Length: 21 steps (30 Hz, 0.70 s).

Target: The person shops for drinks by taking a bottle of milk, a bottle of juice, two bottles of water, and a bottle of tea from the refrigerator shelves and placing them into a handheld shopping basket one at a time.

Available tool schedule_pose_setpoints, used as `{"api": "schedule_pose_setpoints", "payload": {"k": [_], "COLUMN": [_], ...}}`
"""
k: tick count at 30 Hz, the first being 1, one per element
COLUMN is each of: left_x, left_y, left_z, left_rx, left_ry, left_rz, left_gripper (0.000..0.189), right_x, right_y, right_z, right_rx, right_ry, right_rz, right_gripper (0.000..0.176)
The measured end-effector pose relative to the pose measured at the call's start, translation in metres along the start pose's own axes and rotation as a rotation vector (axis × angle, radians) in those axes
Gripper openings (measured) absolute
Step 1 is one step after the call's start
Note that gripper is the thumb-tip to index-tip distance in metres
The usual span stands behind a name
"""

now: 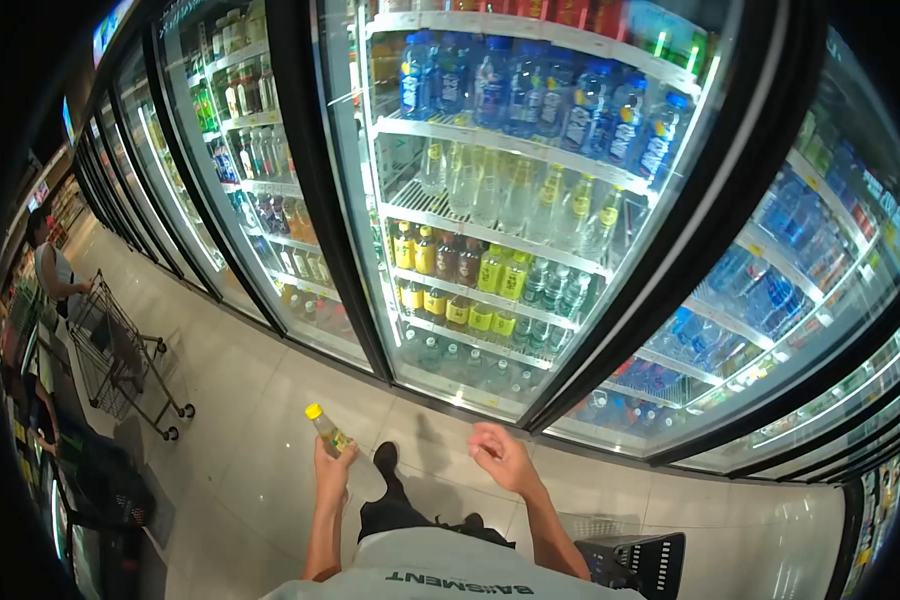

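A clear bottle with a yellow cap (315, 412) and a yellowish label stands upright, tilted slightly, in my left hand (332, 468), whose fingers wrap round its lower part. My right hand (502, 458) is raised at the other side of my body, fingers curled, with nothing visible in it. Beyond both hands is a closed glass-door fridge (490, 290) with rows of blue-labelled bottles (530, 90), clear bottles with yellow labels (550, 195) and yellow-labelled bottles (423, 250).
A black shopping basket (660, 565) is on the floor near my right side. At the left, a person (55, 265) holds a metal shopping cart (120, 345). More fridges (760, 290) line the aisle.
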State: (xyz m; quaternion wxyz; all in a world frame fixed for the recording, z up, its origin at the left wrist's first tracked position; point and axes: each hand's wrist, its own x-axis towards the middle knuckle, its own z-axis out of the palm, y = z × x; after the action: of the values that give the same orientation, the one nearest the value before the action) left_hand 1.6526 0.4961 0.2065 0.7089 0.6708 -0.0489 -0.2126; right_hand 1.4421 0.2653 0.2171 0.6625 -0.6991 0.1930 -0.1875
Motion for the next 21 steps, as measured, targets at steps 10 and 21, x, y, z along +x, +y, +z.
{"api": "schedule_pose_setpoints", "payload": {"k": [10, 21], "left_x": [0.199, 0.309], "left_y": [0.014, 0.040], "left_z": [-0.038, -0.084], "left_rx": [0.072, 0.089], "left_ry": [-0.206, -0.408], "left_rz": [-0.009, 0.035], "left_gripper": [0.038, 0.035], "right_x": [0.264, 0.419], "right_y": [-0.093, -0.076], "right_z": [0.151, 0.226], "right_rx": [-0.229, -0.730], "right_ry": [0.239, 0.852], "right_rz": [-0.423, -0.365], "right_gripper": [0.055, 0.025]}}
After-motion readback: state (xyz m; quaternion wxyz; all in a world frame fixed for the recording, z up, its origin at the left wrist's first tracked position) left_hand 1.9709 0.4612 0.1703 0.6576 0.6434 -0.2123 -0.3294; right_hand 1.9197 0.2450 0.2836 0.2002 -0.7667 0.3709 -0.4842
